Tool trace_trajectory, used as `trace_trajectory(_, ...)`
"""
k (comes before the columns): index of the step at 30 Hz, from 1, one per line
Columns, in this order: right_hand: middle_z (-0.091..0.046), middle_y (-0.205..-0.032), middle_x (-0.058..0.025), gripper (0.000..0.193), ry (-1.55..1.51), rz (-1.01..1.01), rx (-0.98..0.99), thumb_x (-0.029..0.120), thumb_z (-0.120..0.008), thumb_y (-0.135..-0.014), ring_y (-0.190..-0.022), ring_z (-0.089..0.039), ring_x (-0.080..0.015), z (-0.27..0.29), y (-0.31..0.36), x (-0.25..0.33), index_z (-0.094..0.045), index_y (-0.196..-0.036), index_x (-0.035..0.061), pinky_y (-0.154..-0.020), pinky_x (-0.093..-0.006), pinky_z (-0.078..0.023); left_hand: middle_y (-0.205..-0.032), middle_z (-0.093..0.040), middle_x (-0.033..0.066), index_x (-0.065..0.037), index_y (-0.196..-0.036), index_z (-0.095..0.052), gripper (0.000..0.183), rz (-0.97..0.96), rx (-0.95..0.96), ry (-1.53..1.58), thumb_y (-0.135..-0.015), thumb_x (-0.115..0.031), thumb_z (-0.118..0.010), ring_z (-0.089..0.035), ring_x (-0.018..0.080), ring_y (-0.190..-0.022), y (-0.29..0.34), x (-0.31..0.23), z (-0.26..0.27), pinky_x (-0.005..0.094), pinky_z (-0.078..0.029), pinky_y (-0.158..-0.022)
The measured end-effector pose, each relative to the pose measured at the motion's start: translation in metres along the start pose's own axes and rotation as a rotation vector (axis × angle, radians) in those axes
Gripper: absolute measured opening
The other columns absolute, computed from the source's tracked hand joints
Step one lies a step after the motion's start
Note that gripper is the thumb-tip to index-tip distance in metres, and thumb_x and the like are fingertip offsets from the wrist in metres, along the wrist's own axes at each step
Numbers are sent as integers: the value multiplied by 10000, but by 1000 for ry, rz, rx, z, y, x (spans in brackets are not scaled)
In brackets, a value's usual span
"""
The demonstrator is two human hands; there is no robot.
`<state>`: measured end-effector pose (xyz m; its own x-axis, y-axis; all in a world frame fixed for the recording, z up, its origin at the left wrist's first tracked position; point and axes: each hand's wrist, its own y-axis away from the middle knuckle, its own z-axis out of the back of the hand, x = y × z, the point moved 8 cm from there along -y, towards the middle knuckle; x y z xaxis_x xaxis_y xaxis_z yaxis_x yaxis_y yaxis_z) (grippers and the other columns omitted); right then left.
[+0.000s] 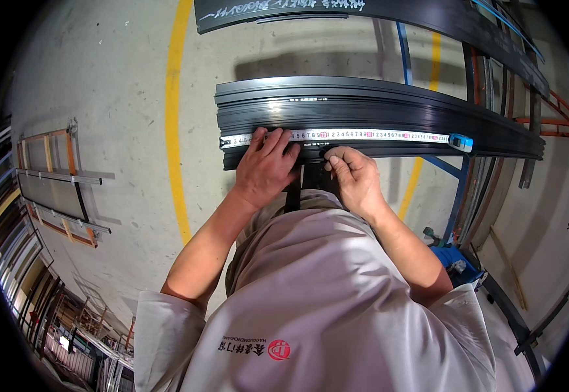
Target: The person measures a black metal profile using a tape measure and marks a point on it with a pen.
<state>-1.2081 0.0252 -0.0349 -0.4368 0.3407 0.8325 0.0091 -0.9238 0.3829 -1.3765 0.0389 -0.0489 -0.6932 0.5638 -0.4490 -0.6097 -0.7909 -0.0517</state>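
Observation:
Several long dark aluminium profiles (389,108) lie side by side in front of me, running left to right. Along their near part stretches the white blade of a tape measure (389,134), pulled out from its blue case (461,143) at the right; the hook end is near the profiles' left ends. My left hand (266,163) rests across the blade near that end, its fingers stretched out and slightly apart. At the profiles' near edge my right hand (354,176) has thumb and forefinger pinched together, just below the blade. Whatever is between those fingertips is too small to make out.
Another dark profile (376,14) with white handwriting spans the far side. At right stand a metal rack with stored bars (487,111) and a blue bin (457,264). An orange-edged frame (59,183) is at the left. Yellow lines (175,124) mark the grey floor.

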Motion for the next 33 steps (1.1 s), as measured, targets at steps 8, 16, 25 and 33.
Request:
trace_trajectory(8, -685, -819, -149, 117, 40, -8, -4, 64, -603, -974, -732, -671, -297, -2, -3, 2, -683, -985, -21, -690, -385, -531, -1302, -593, 144, -66, -1163, -686, 504, 9, 14, 10, -715, -253, -820, -504, 282, -1282, 0, 0, 0, 516, -341, -1147)
trace_trajectory(16, -689, -794, -157, 122, 178, 81, 33, 48, -608, -970, -692, -662, -267, -2, -15, 20, -685, -960, -46, -661, -349, -524, -1282, -596, 162, -60, -1134, -677, 484, -25, -40, 11, -713, -253, -817, -514, 328, -1257, 1, -1, 0, 546, -361, -1114)
trace_trajectory(25, -651, -845, -253, 58, 296, 241, 46, -7, -626, -877, -828, -630, -469, -6, -20, 47, -667, -912, -29, -759, -504, -516, -1295, -599, 167, -60, -1135, -689, 405, -16, -38, 24, -790, -263, -752, -519, 331, -1255, 0, 0, -1, 539, -357, -1124)
trace_trajectory(33, -667, -898, -211, 101, 139, 106, -32, 21, -644, -910, -814, -646, -409, -12, -13, 32, -704, -969, -35, -733, -435, -522, -1259, -608, 127, -63, -1111, -704, 284, -27, -76, -32, -880, -216, -641, -528, 265, -1235, 0, 0, 1, 493, -376, -1121)
